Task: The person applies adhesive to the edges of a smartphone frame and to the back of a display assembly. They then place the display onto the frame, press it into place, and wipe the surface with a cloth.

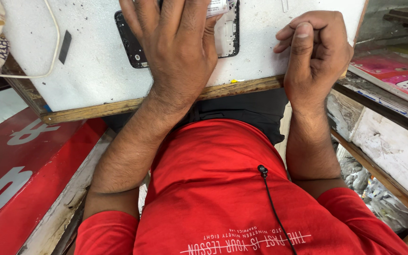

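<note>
At the top centre of the head view, the left hand (178,47) lies flat, fingers (140,16) spread, over a black-framed opened phone (135,45) on the white foam-covered tabletop (95,71). At upper right, the right hand (315,52) rests curled into an empty-looking fist. A white cable (55,47) loops at upper left.

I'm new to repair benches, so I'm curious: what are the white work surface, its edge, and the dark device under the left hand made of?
White work surface: probably foam sheet, matte and grainy. Its edge: wood, with visible grain and worn brown finish. The opened phone under the left hand: likely a black plastic frame, glossy rim, pale inner parts showing.
</note>
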A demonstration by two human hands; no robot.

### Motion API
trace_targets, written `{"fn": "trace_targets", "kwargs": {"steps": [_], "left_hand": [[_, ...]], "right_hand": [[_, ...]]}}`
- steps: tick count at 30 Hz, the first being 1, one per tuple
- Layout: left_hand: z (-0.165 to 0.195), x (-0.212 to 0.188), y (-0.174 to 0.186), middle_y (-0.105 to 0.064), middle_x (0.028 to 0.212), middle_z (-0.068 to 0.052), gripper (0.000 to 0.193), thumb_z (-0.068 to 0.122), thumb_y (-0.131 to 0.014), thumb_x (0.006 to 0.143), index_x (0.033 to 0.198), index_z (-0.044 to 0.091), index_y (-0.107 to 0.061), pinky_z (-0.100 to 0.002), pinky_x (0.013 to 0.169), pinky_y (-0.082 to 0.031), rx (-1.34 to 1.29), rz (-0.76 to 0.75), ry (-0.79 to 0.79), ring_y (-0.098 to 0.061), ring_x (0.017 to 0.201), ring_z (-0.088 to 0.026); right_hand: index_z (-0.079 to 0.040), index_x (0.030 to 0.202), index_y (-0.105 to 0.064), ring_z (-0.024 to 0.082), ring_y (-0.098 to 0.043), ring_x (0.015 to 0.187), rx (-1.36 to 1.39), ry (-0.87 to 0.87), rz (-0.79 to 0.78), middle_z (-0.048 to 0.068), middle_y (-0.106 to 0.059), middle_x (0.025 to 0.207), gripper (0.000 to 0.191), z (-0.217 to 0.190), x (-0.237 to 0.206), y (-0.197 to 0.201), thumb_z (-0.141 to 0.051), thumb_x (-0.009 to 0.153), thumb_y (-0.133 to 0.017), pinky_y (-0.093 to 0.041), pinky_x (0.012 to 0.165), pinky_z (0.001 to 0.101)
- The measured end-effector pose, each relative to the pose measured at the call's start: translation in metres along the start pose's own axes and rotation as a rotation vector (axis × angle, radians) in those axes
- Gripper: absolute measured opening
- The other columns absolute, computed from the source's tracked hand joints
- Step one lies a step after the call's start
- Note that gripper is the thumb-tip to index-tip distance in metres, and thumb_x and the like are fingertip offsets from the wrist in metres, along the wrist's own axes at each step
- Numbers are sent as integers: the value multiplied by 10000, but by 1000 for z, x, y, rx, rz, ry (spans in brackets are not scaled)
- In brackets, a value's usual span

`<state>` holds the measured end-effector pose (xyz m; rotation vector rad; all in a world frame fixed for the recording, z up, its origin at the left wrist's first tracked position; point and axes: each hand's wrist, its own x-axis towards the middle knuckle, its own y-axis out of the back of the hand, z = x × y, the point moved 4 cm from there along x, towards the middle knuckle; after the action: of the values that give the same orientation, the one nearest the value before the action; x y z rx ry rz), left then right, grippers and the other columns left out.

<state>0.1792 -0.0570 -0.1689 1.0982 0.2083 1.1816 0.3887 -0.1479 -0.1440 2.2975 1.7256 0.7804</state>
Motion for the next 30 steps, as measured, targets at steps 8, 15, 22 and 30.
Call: {"fn": "trace_targets", "kwargs": {"steps": [8,15,22,30], "left_hand": [[-4,-1,2,-576,1408,-69,424,128,-841,1031,1403,113,-638,-732,1199,-128,8,-12,19,-365,1411,-367],[-2,-1,0,-560,1435,-76,452,136,-834,1032,1430,92,-624,-744,1197,-118,25,6,-1,-329,1424,-395],[-2,0,-1,-572,1425,-49,429,180,-852,1054,1418,102,-639,-744,1205,-135,27,5,10,-336,1426,-383],[-1,-1,1,-575,1424,-49,410,178,-838,1057,1412,109,-644,-746,1204,-134,40,31,-2,-328,1426,-392]], "right_hand": [[13,1193,-565,141,-719,750,-17,-14,11,138,-706,947,220,-2,-1,-2,-184,1258,-491,-601,641,235],[13,1184,-567,140,-719,749,6,-1,8,134,-704,939,221,-2,2,-2,-181,1258,-489,-604,637,233],[11,1193,-564,143,-722,760,13,-5,3,135,-705,953,219,-1,2,-2,-182,1266,-490,-608,647,235],[13,1189,-561,140,-720,766,6,-2,-4,136,-702,951,213,-1,1,-1,-171,1263,-484,-607,655,235]]}}
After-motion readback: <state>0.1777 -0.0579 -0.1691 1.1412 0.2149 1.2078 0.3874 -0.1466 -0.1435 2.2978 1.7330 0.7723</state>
